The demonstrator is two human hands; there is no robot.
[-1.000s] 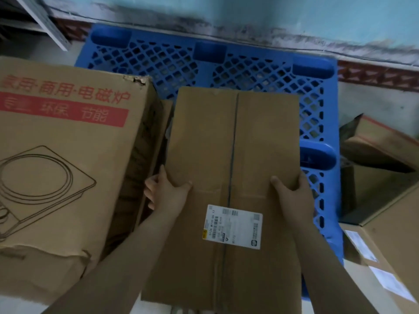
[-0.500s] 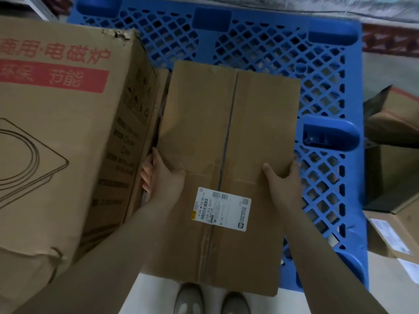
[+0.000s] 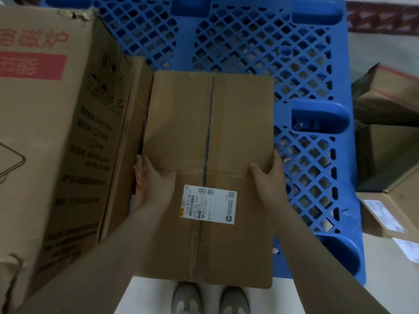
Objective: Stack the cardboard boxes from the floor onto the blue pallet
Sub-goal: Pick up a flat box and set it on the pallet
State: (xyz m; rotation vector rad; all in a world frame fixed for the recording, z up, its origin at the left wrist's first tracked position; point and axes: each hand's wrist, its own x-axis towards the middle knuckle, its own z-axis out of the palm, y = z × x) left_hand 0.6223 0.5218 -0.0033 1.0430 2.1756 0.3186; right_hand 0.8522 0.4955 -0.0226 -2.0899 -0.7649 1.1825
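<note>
A plain brown cardboard box with a white shipping label lies flat over the blue pallet, its near edge above my shoes. My left hand grips its left side, fingers wedged between it and the neighbouring box. My right hand grips its right side, thumb on top. A large printed box with red lettering stands on the pallet's left part, touching the plain box.
More cardboard boxes lie on the floor to the right of the pallet, one with a white label. A thin flat carton is squeezed between the two pallet boxes. My grey shoes stand at the pallet's near edge.
The plain box has come down toward the pallet beside the large box, with both hands still on its sides. My view has tilted further downward, showing my shoes.
</note>
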